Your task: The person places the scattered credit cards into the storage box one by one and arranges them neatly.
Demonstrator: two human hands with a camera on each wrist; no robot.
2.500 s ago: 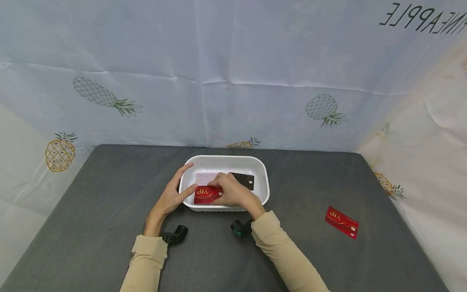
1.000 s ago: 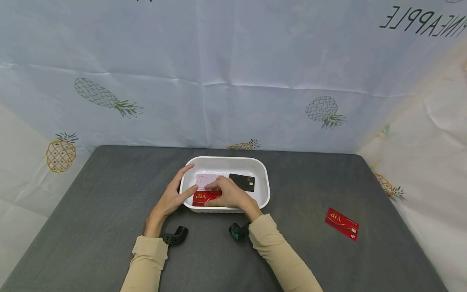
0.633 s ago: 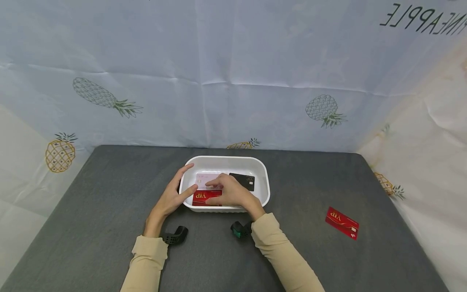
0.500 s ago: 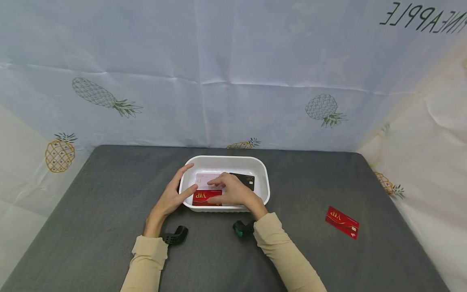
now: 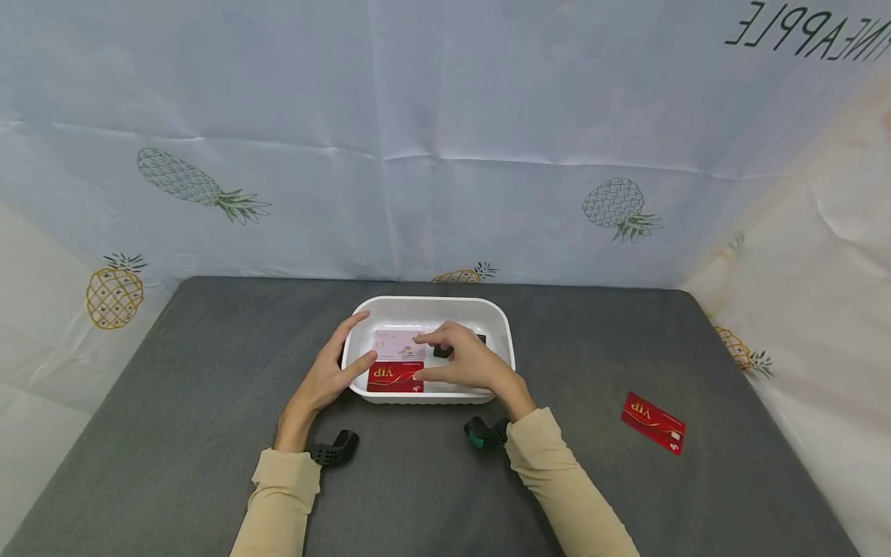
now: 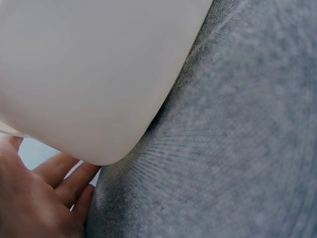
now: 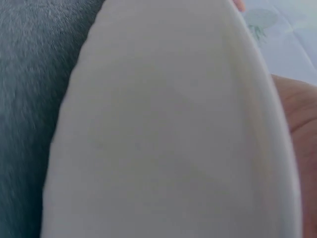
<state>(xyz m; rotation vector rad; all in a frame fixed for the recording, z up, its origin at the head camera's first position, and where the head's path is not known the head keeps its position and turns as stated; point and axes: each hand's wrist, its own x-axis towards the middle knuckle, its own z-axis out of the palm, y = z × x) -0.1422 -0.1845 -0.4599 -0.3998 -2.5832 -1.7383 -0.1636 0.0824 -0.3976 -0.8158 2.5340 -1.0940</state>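
Observation:
A white plastic tray [image 5: 425,308] holds a pink VIP card [image 5: 393,345], a red VIP card [image 5: 392,374] in front of it, and a black card [image 5: 442,352] partly covered by my right hand. At the tray's left end, my left hand [image 5: 326,377] holds the rim, thumb and index finger reaching over it; in the left wrist view other fingers [image 6: 74,178] lie along the outer wall. Over the tray's right half, my right hand [image 5: 469,359] has its thumb and index finger apart, with nothing visibly held between them. Its palm is mostly hidden behind the tray wall in the right wrist view.
Another red VIP card [image 5: 653,423] lies on the grey table [image 5: 571,480] to the right. A pineapple-print curtain [image 5: 445,100] hangs behind the table's back edge. Black wrist devices, such as the left one [image 5: 336,449], sit at both wrists.
My right hand slid the red card toward the tray's front wall, below the pink card, and let it go. It then moved right, uncovering both cards and covering the black one. My left hand stayed put.

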